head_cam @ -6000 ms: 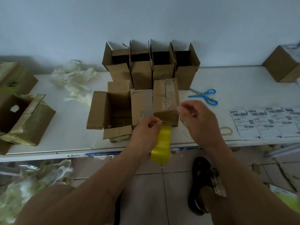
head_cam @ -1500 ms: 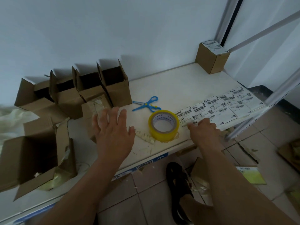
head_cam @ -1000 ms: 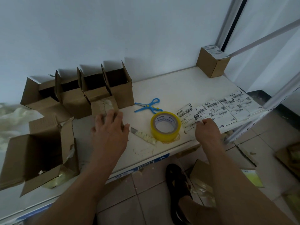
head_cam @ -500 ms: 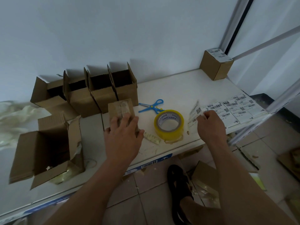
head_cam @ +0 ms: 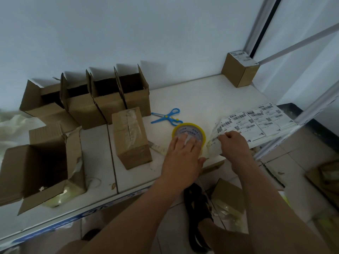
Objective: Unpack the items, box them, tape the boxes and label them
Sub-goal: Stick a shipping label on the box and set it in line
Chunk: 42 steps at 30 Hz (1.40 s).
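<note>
A small cardboard box [head_cam: 131, 136], sealed with clear tape, stands on the white table [head_cam: 198, 96]. To its right lies a yellow tape roll [head_cam: 199, 132]. My left hand [head_cam: 183, 154] rests flat on top of the roll, fingers spread. A strip of white shipping labels [head_cam: 256, 121] lies at the table's right edge. My right hand [head_cam: 233, 143] pinches its near end, which is curled up off the table. Nothing else is in either hand.
Several open small boxes [head_cam: 102, 99] line the wall. A larger open box [head_cam: 36, 169] sits at the left. Blue scissors [head_cam: 167, 117] lie behind the roll, a knife [head_cam: 157, 147] beside the sealed box. A labelled box [head_cam: 240, 70] stands far right, by metal rack poles [head_cam: 311, 107].
My left hand has left the sealed box and moved right onto the tape roll. My right hand has lifted the near end of the label strip higher.
</note>
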Tool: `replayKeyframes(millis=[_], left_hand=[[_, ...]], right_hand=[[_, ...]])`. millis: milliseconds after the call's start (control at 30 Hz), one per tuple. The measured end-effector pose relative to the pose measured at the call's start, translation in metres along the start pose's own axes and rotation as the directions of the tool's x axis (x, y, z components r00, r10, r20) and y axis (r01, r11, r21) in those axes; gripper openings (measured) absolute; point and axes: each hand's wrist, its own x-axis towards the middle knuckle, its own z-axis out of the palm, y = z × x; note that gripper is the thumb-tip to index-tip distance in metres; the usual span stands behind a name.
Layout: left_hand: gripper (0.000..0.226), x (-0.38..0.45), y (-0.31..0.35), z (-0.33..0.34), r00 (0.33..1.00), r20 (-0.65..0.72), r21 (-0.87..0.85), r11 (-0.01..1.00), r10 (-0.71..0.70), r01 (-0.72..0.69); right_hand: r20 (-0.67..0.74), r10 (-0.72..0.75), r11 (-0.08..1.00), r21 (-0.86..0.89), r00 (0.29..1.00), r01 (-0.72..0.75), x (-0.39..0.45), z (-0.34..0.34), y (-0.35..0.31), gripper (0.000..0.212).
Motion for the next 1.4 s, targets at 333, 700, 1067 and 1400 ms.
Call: replayKeyframes(millis=[333,700,1067,1400], left_hand=[[0.033,0.008,-0.009,0.021,0.998,0.029,0.021,0.998,-0.053,0.052],[0.036,0.01,-0.017,0.021,0.997,-0.011,0.037,0.996,-0.077,0.078],[0.012,0.009,-0.026,-0.058,0.95,-0.311,0.01,0.999,0.037,-0.035],[0.028,-0.027,-0.095,-0.114,0.841,-0.183,-0.289,0.845,-0.51,0.449]], right_hand=[[-0.077,0.061,0.996,-0.066,0.995,-0.066,0.012,-0.014,0.018,0.016],[-0.058,0.05,0.979,0.202,0.997,-0.037,0.006,-0.043,0.017,0.015],[0.131,-0.067,0.921,0.389,0.989,0.011,-0.01,-0.006,-0.024,0.01],[0.132,-0.22,0.9,0.41,0.967,0.149,-0.036,0.048,-0.079,0.009]])
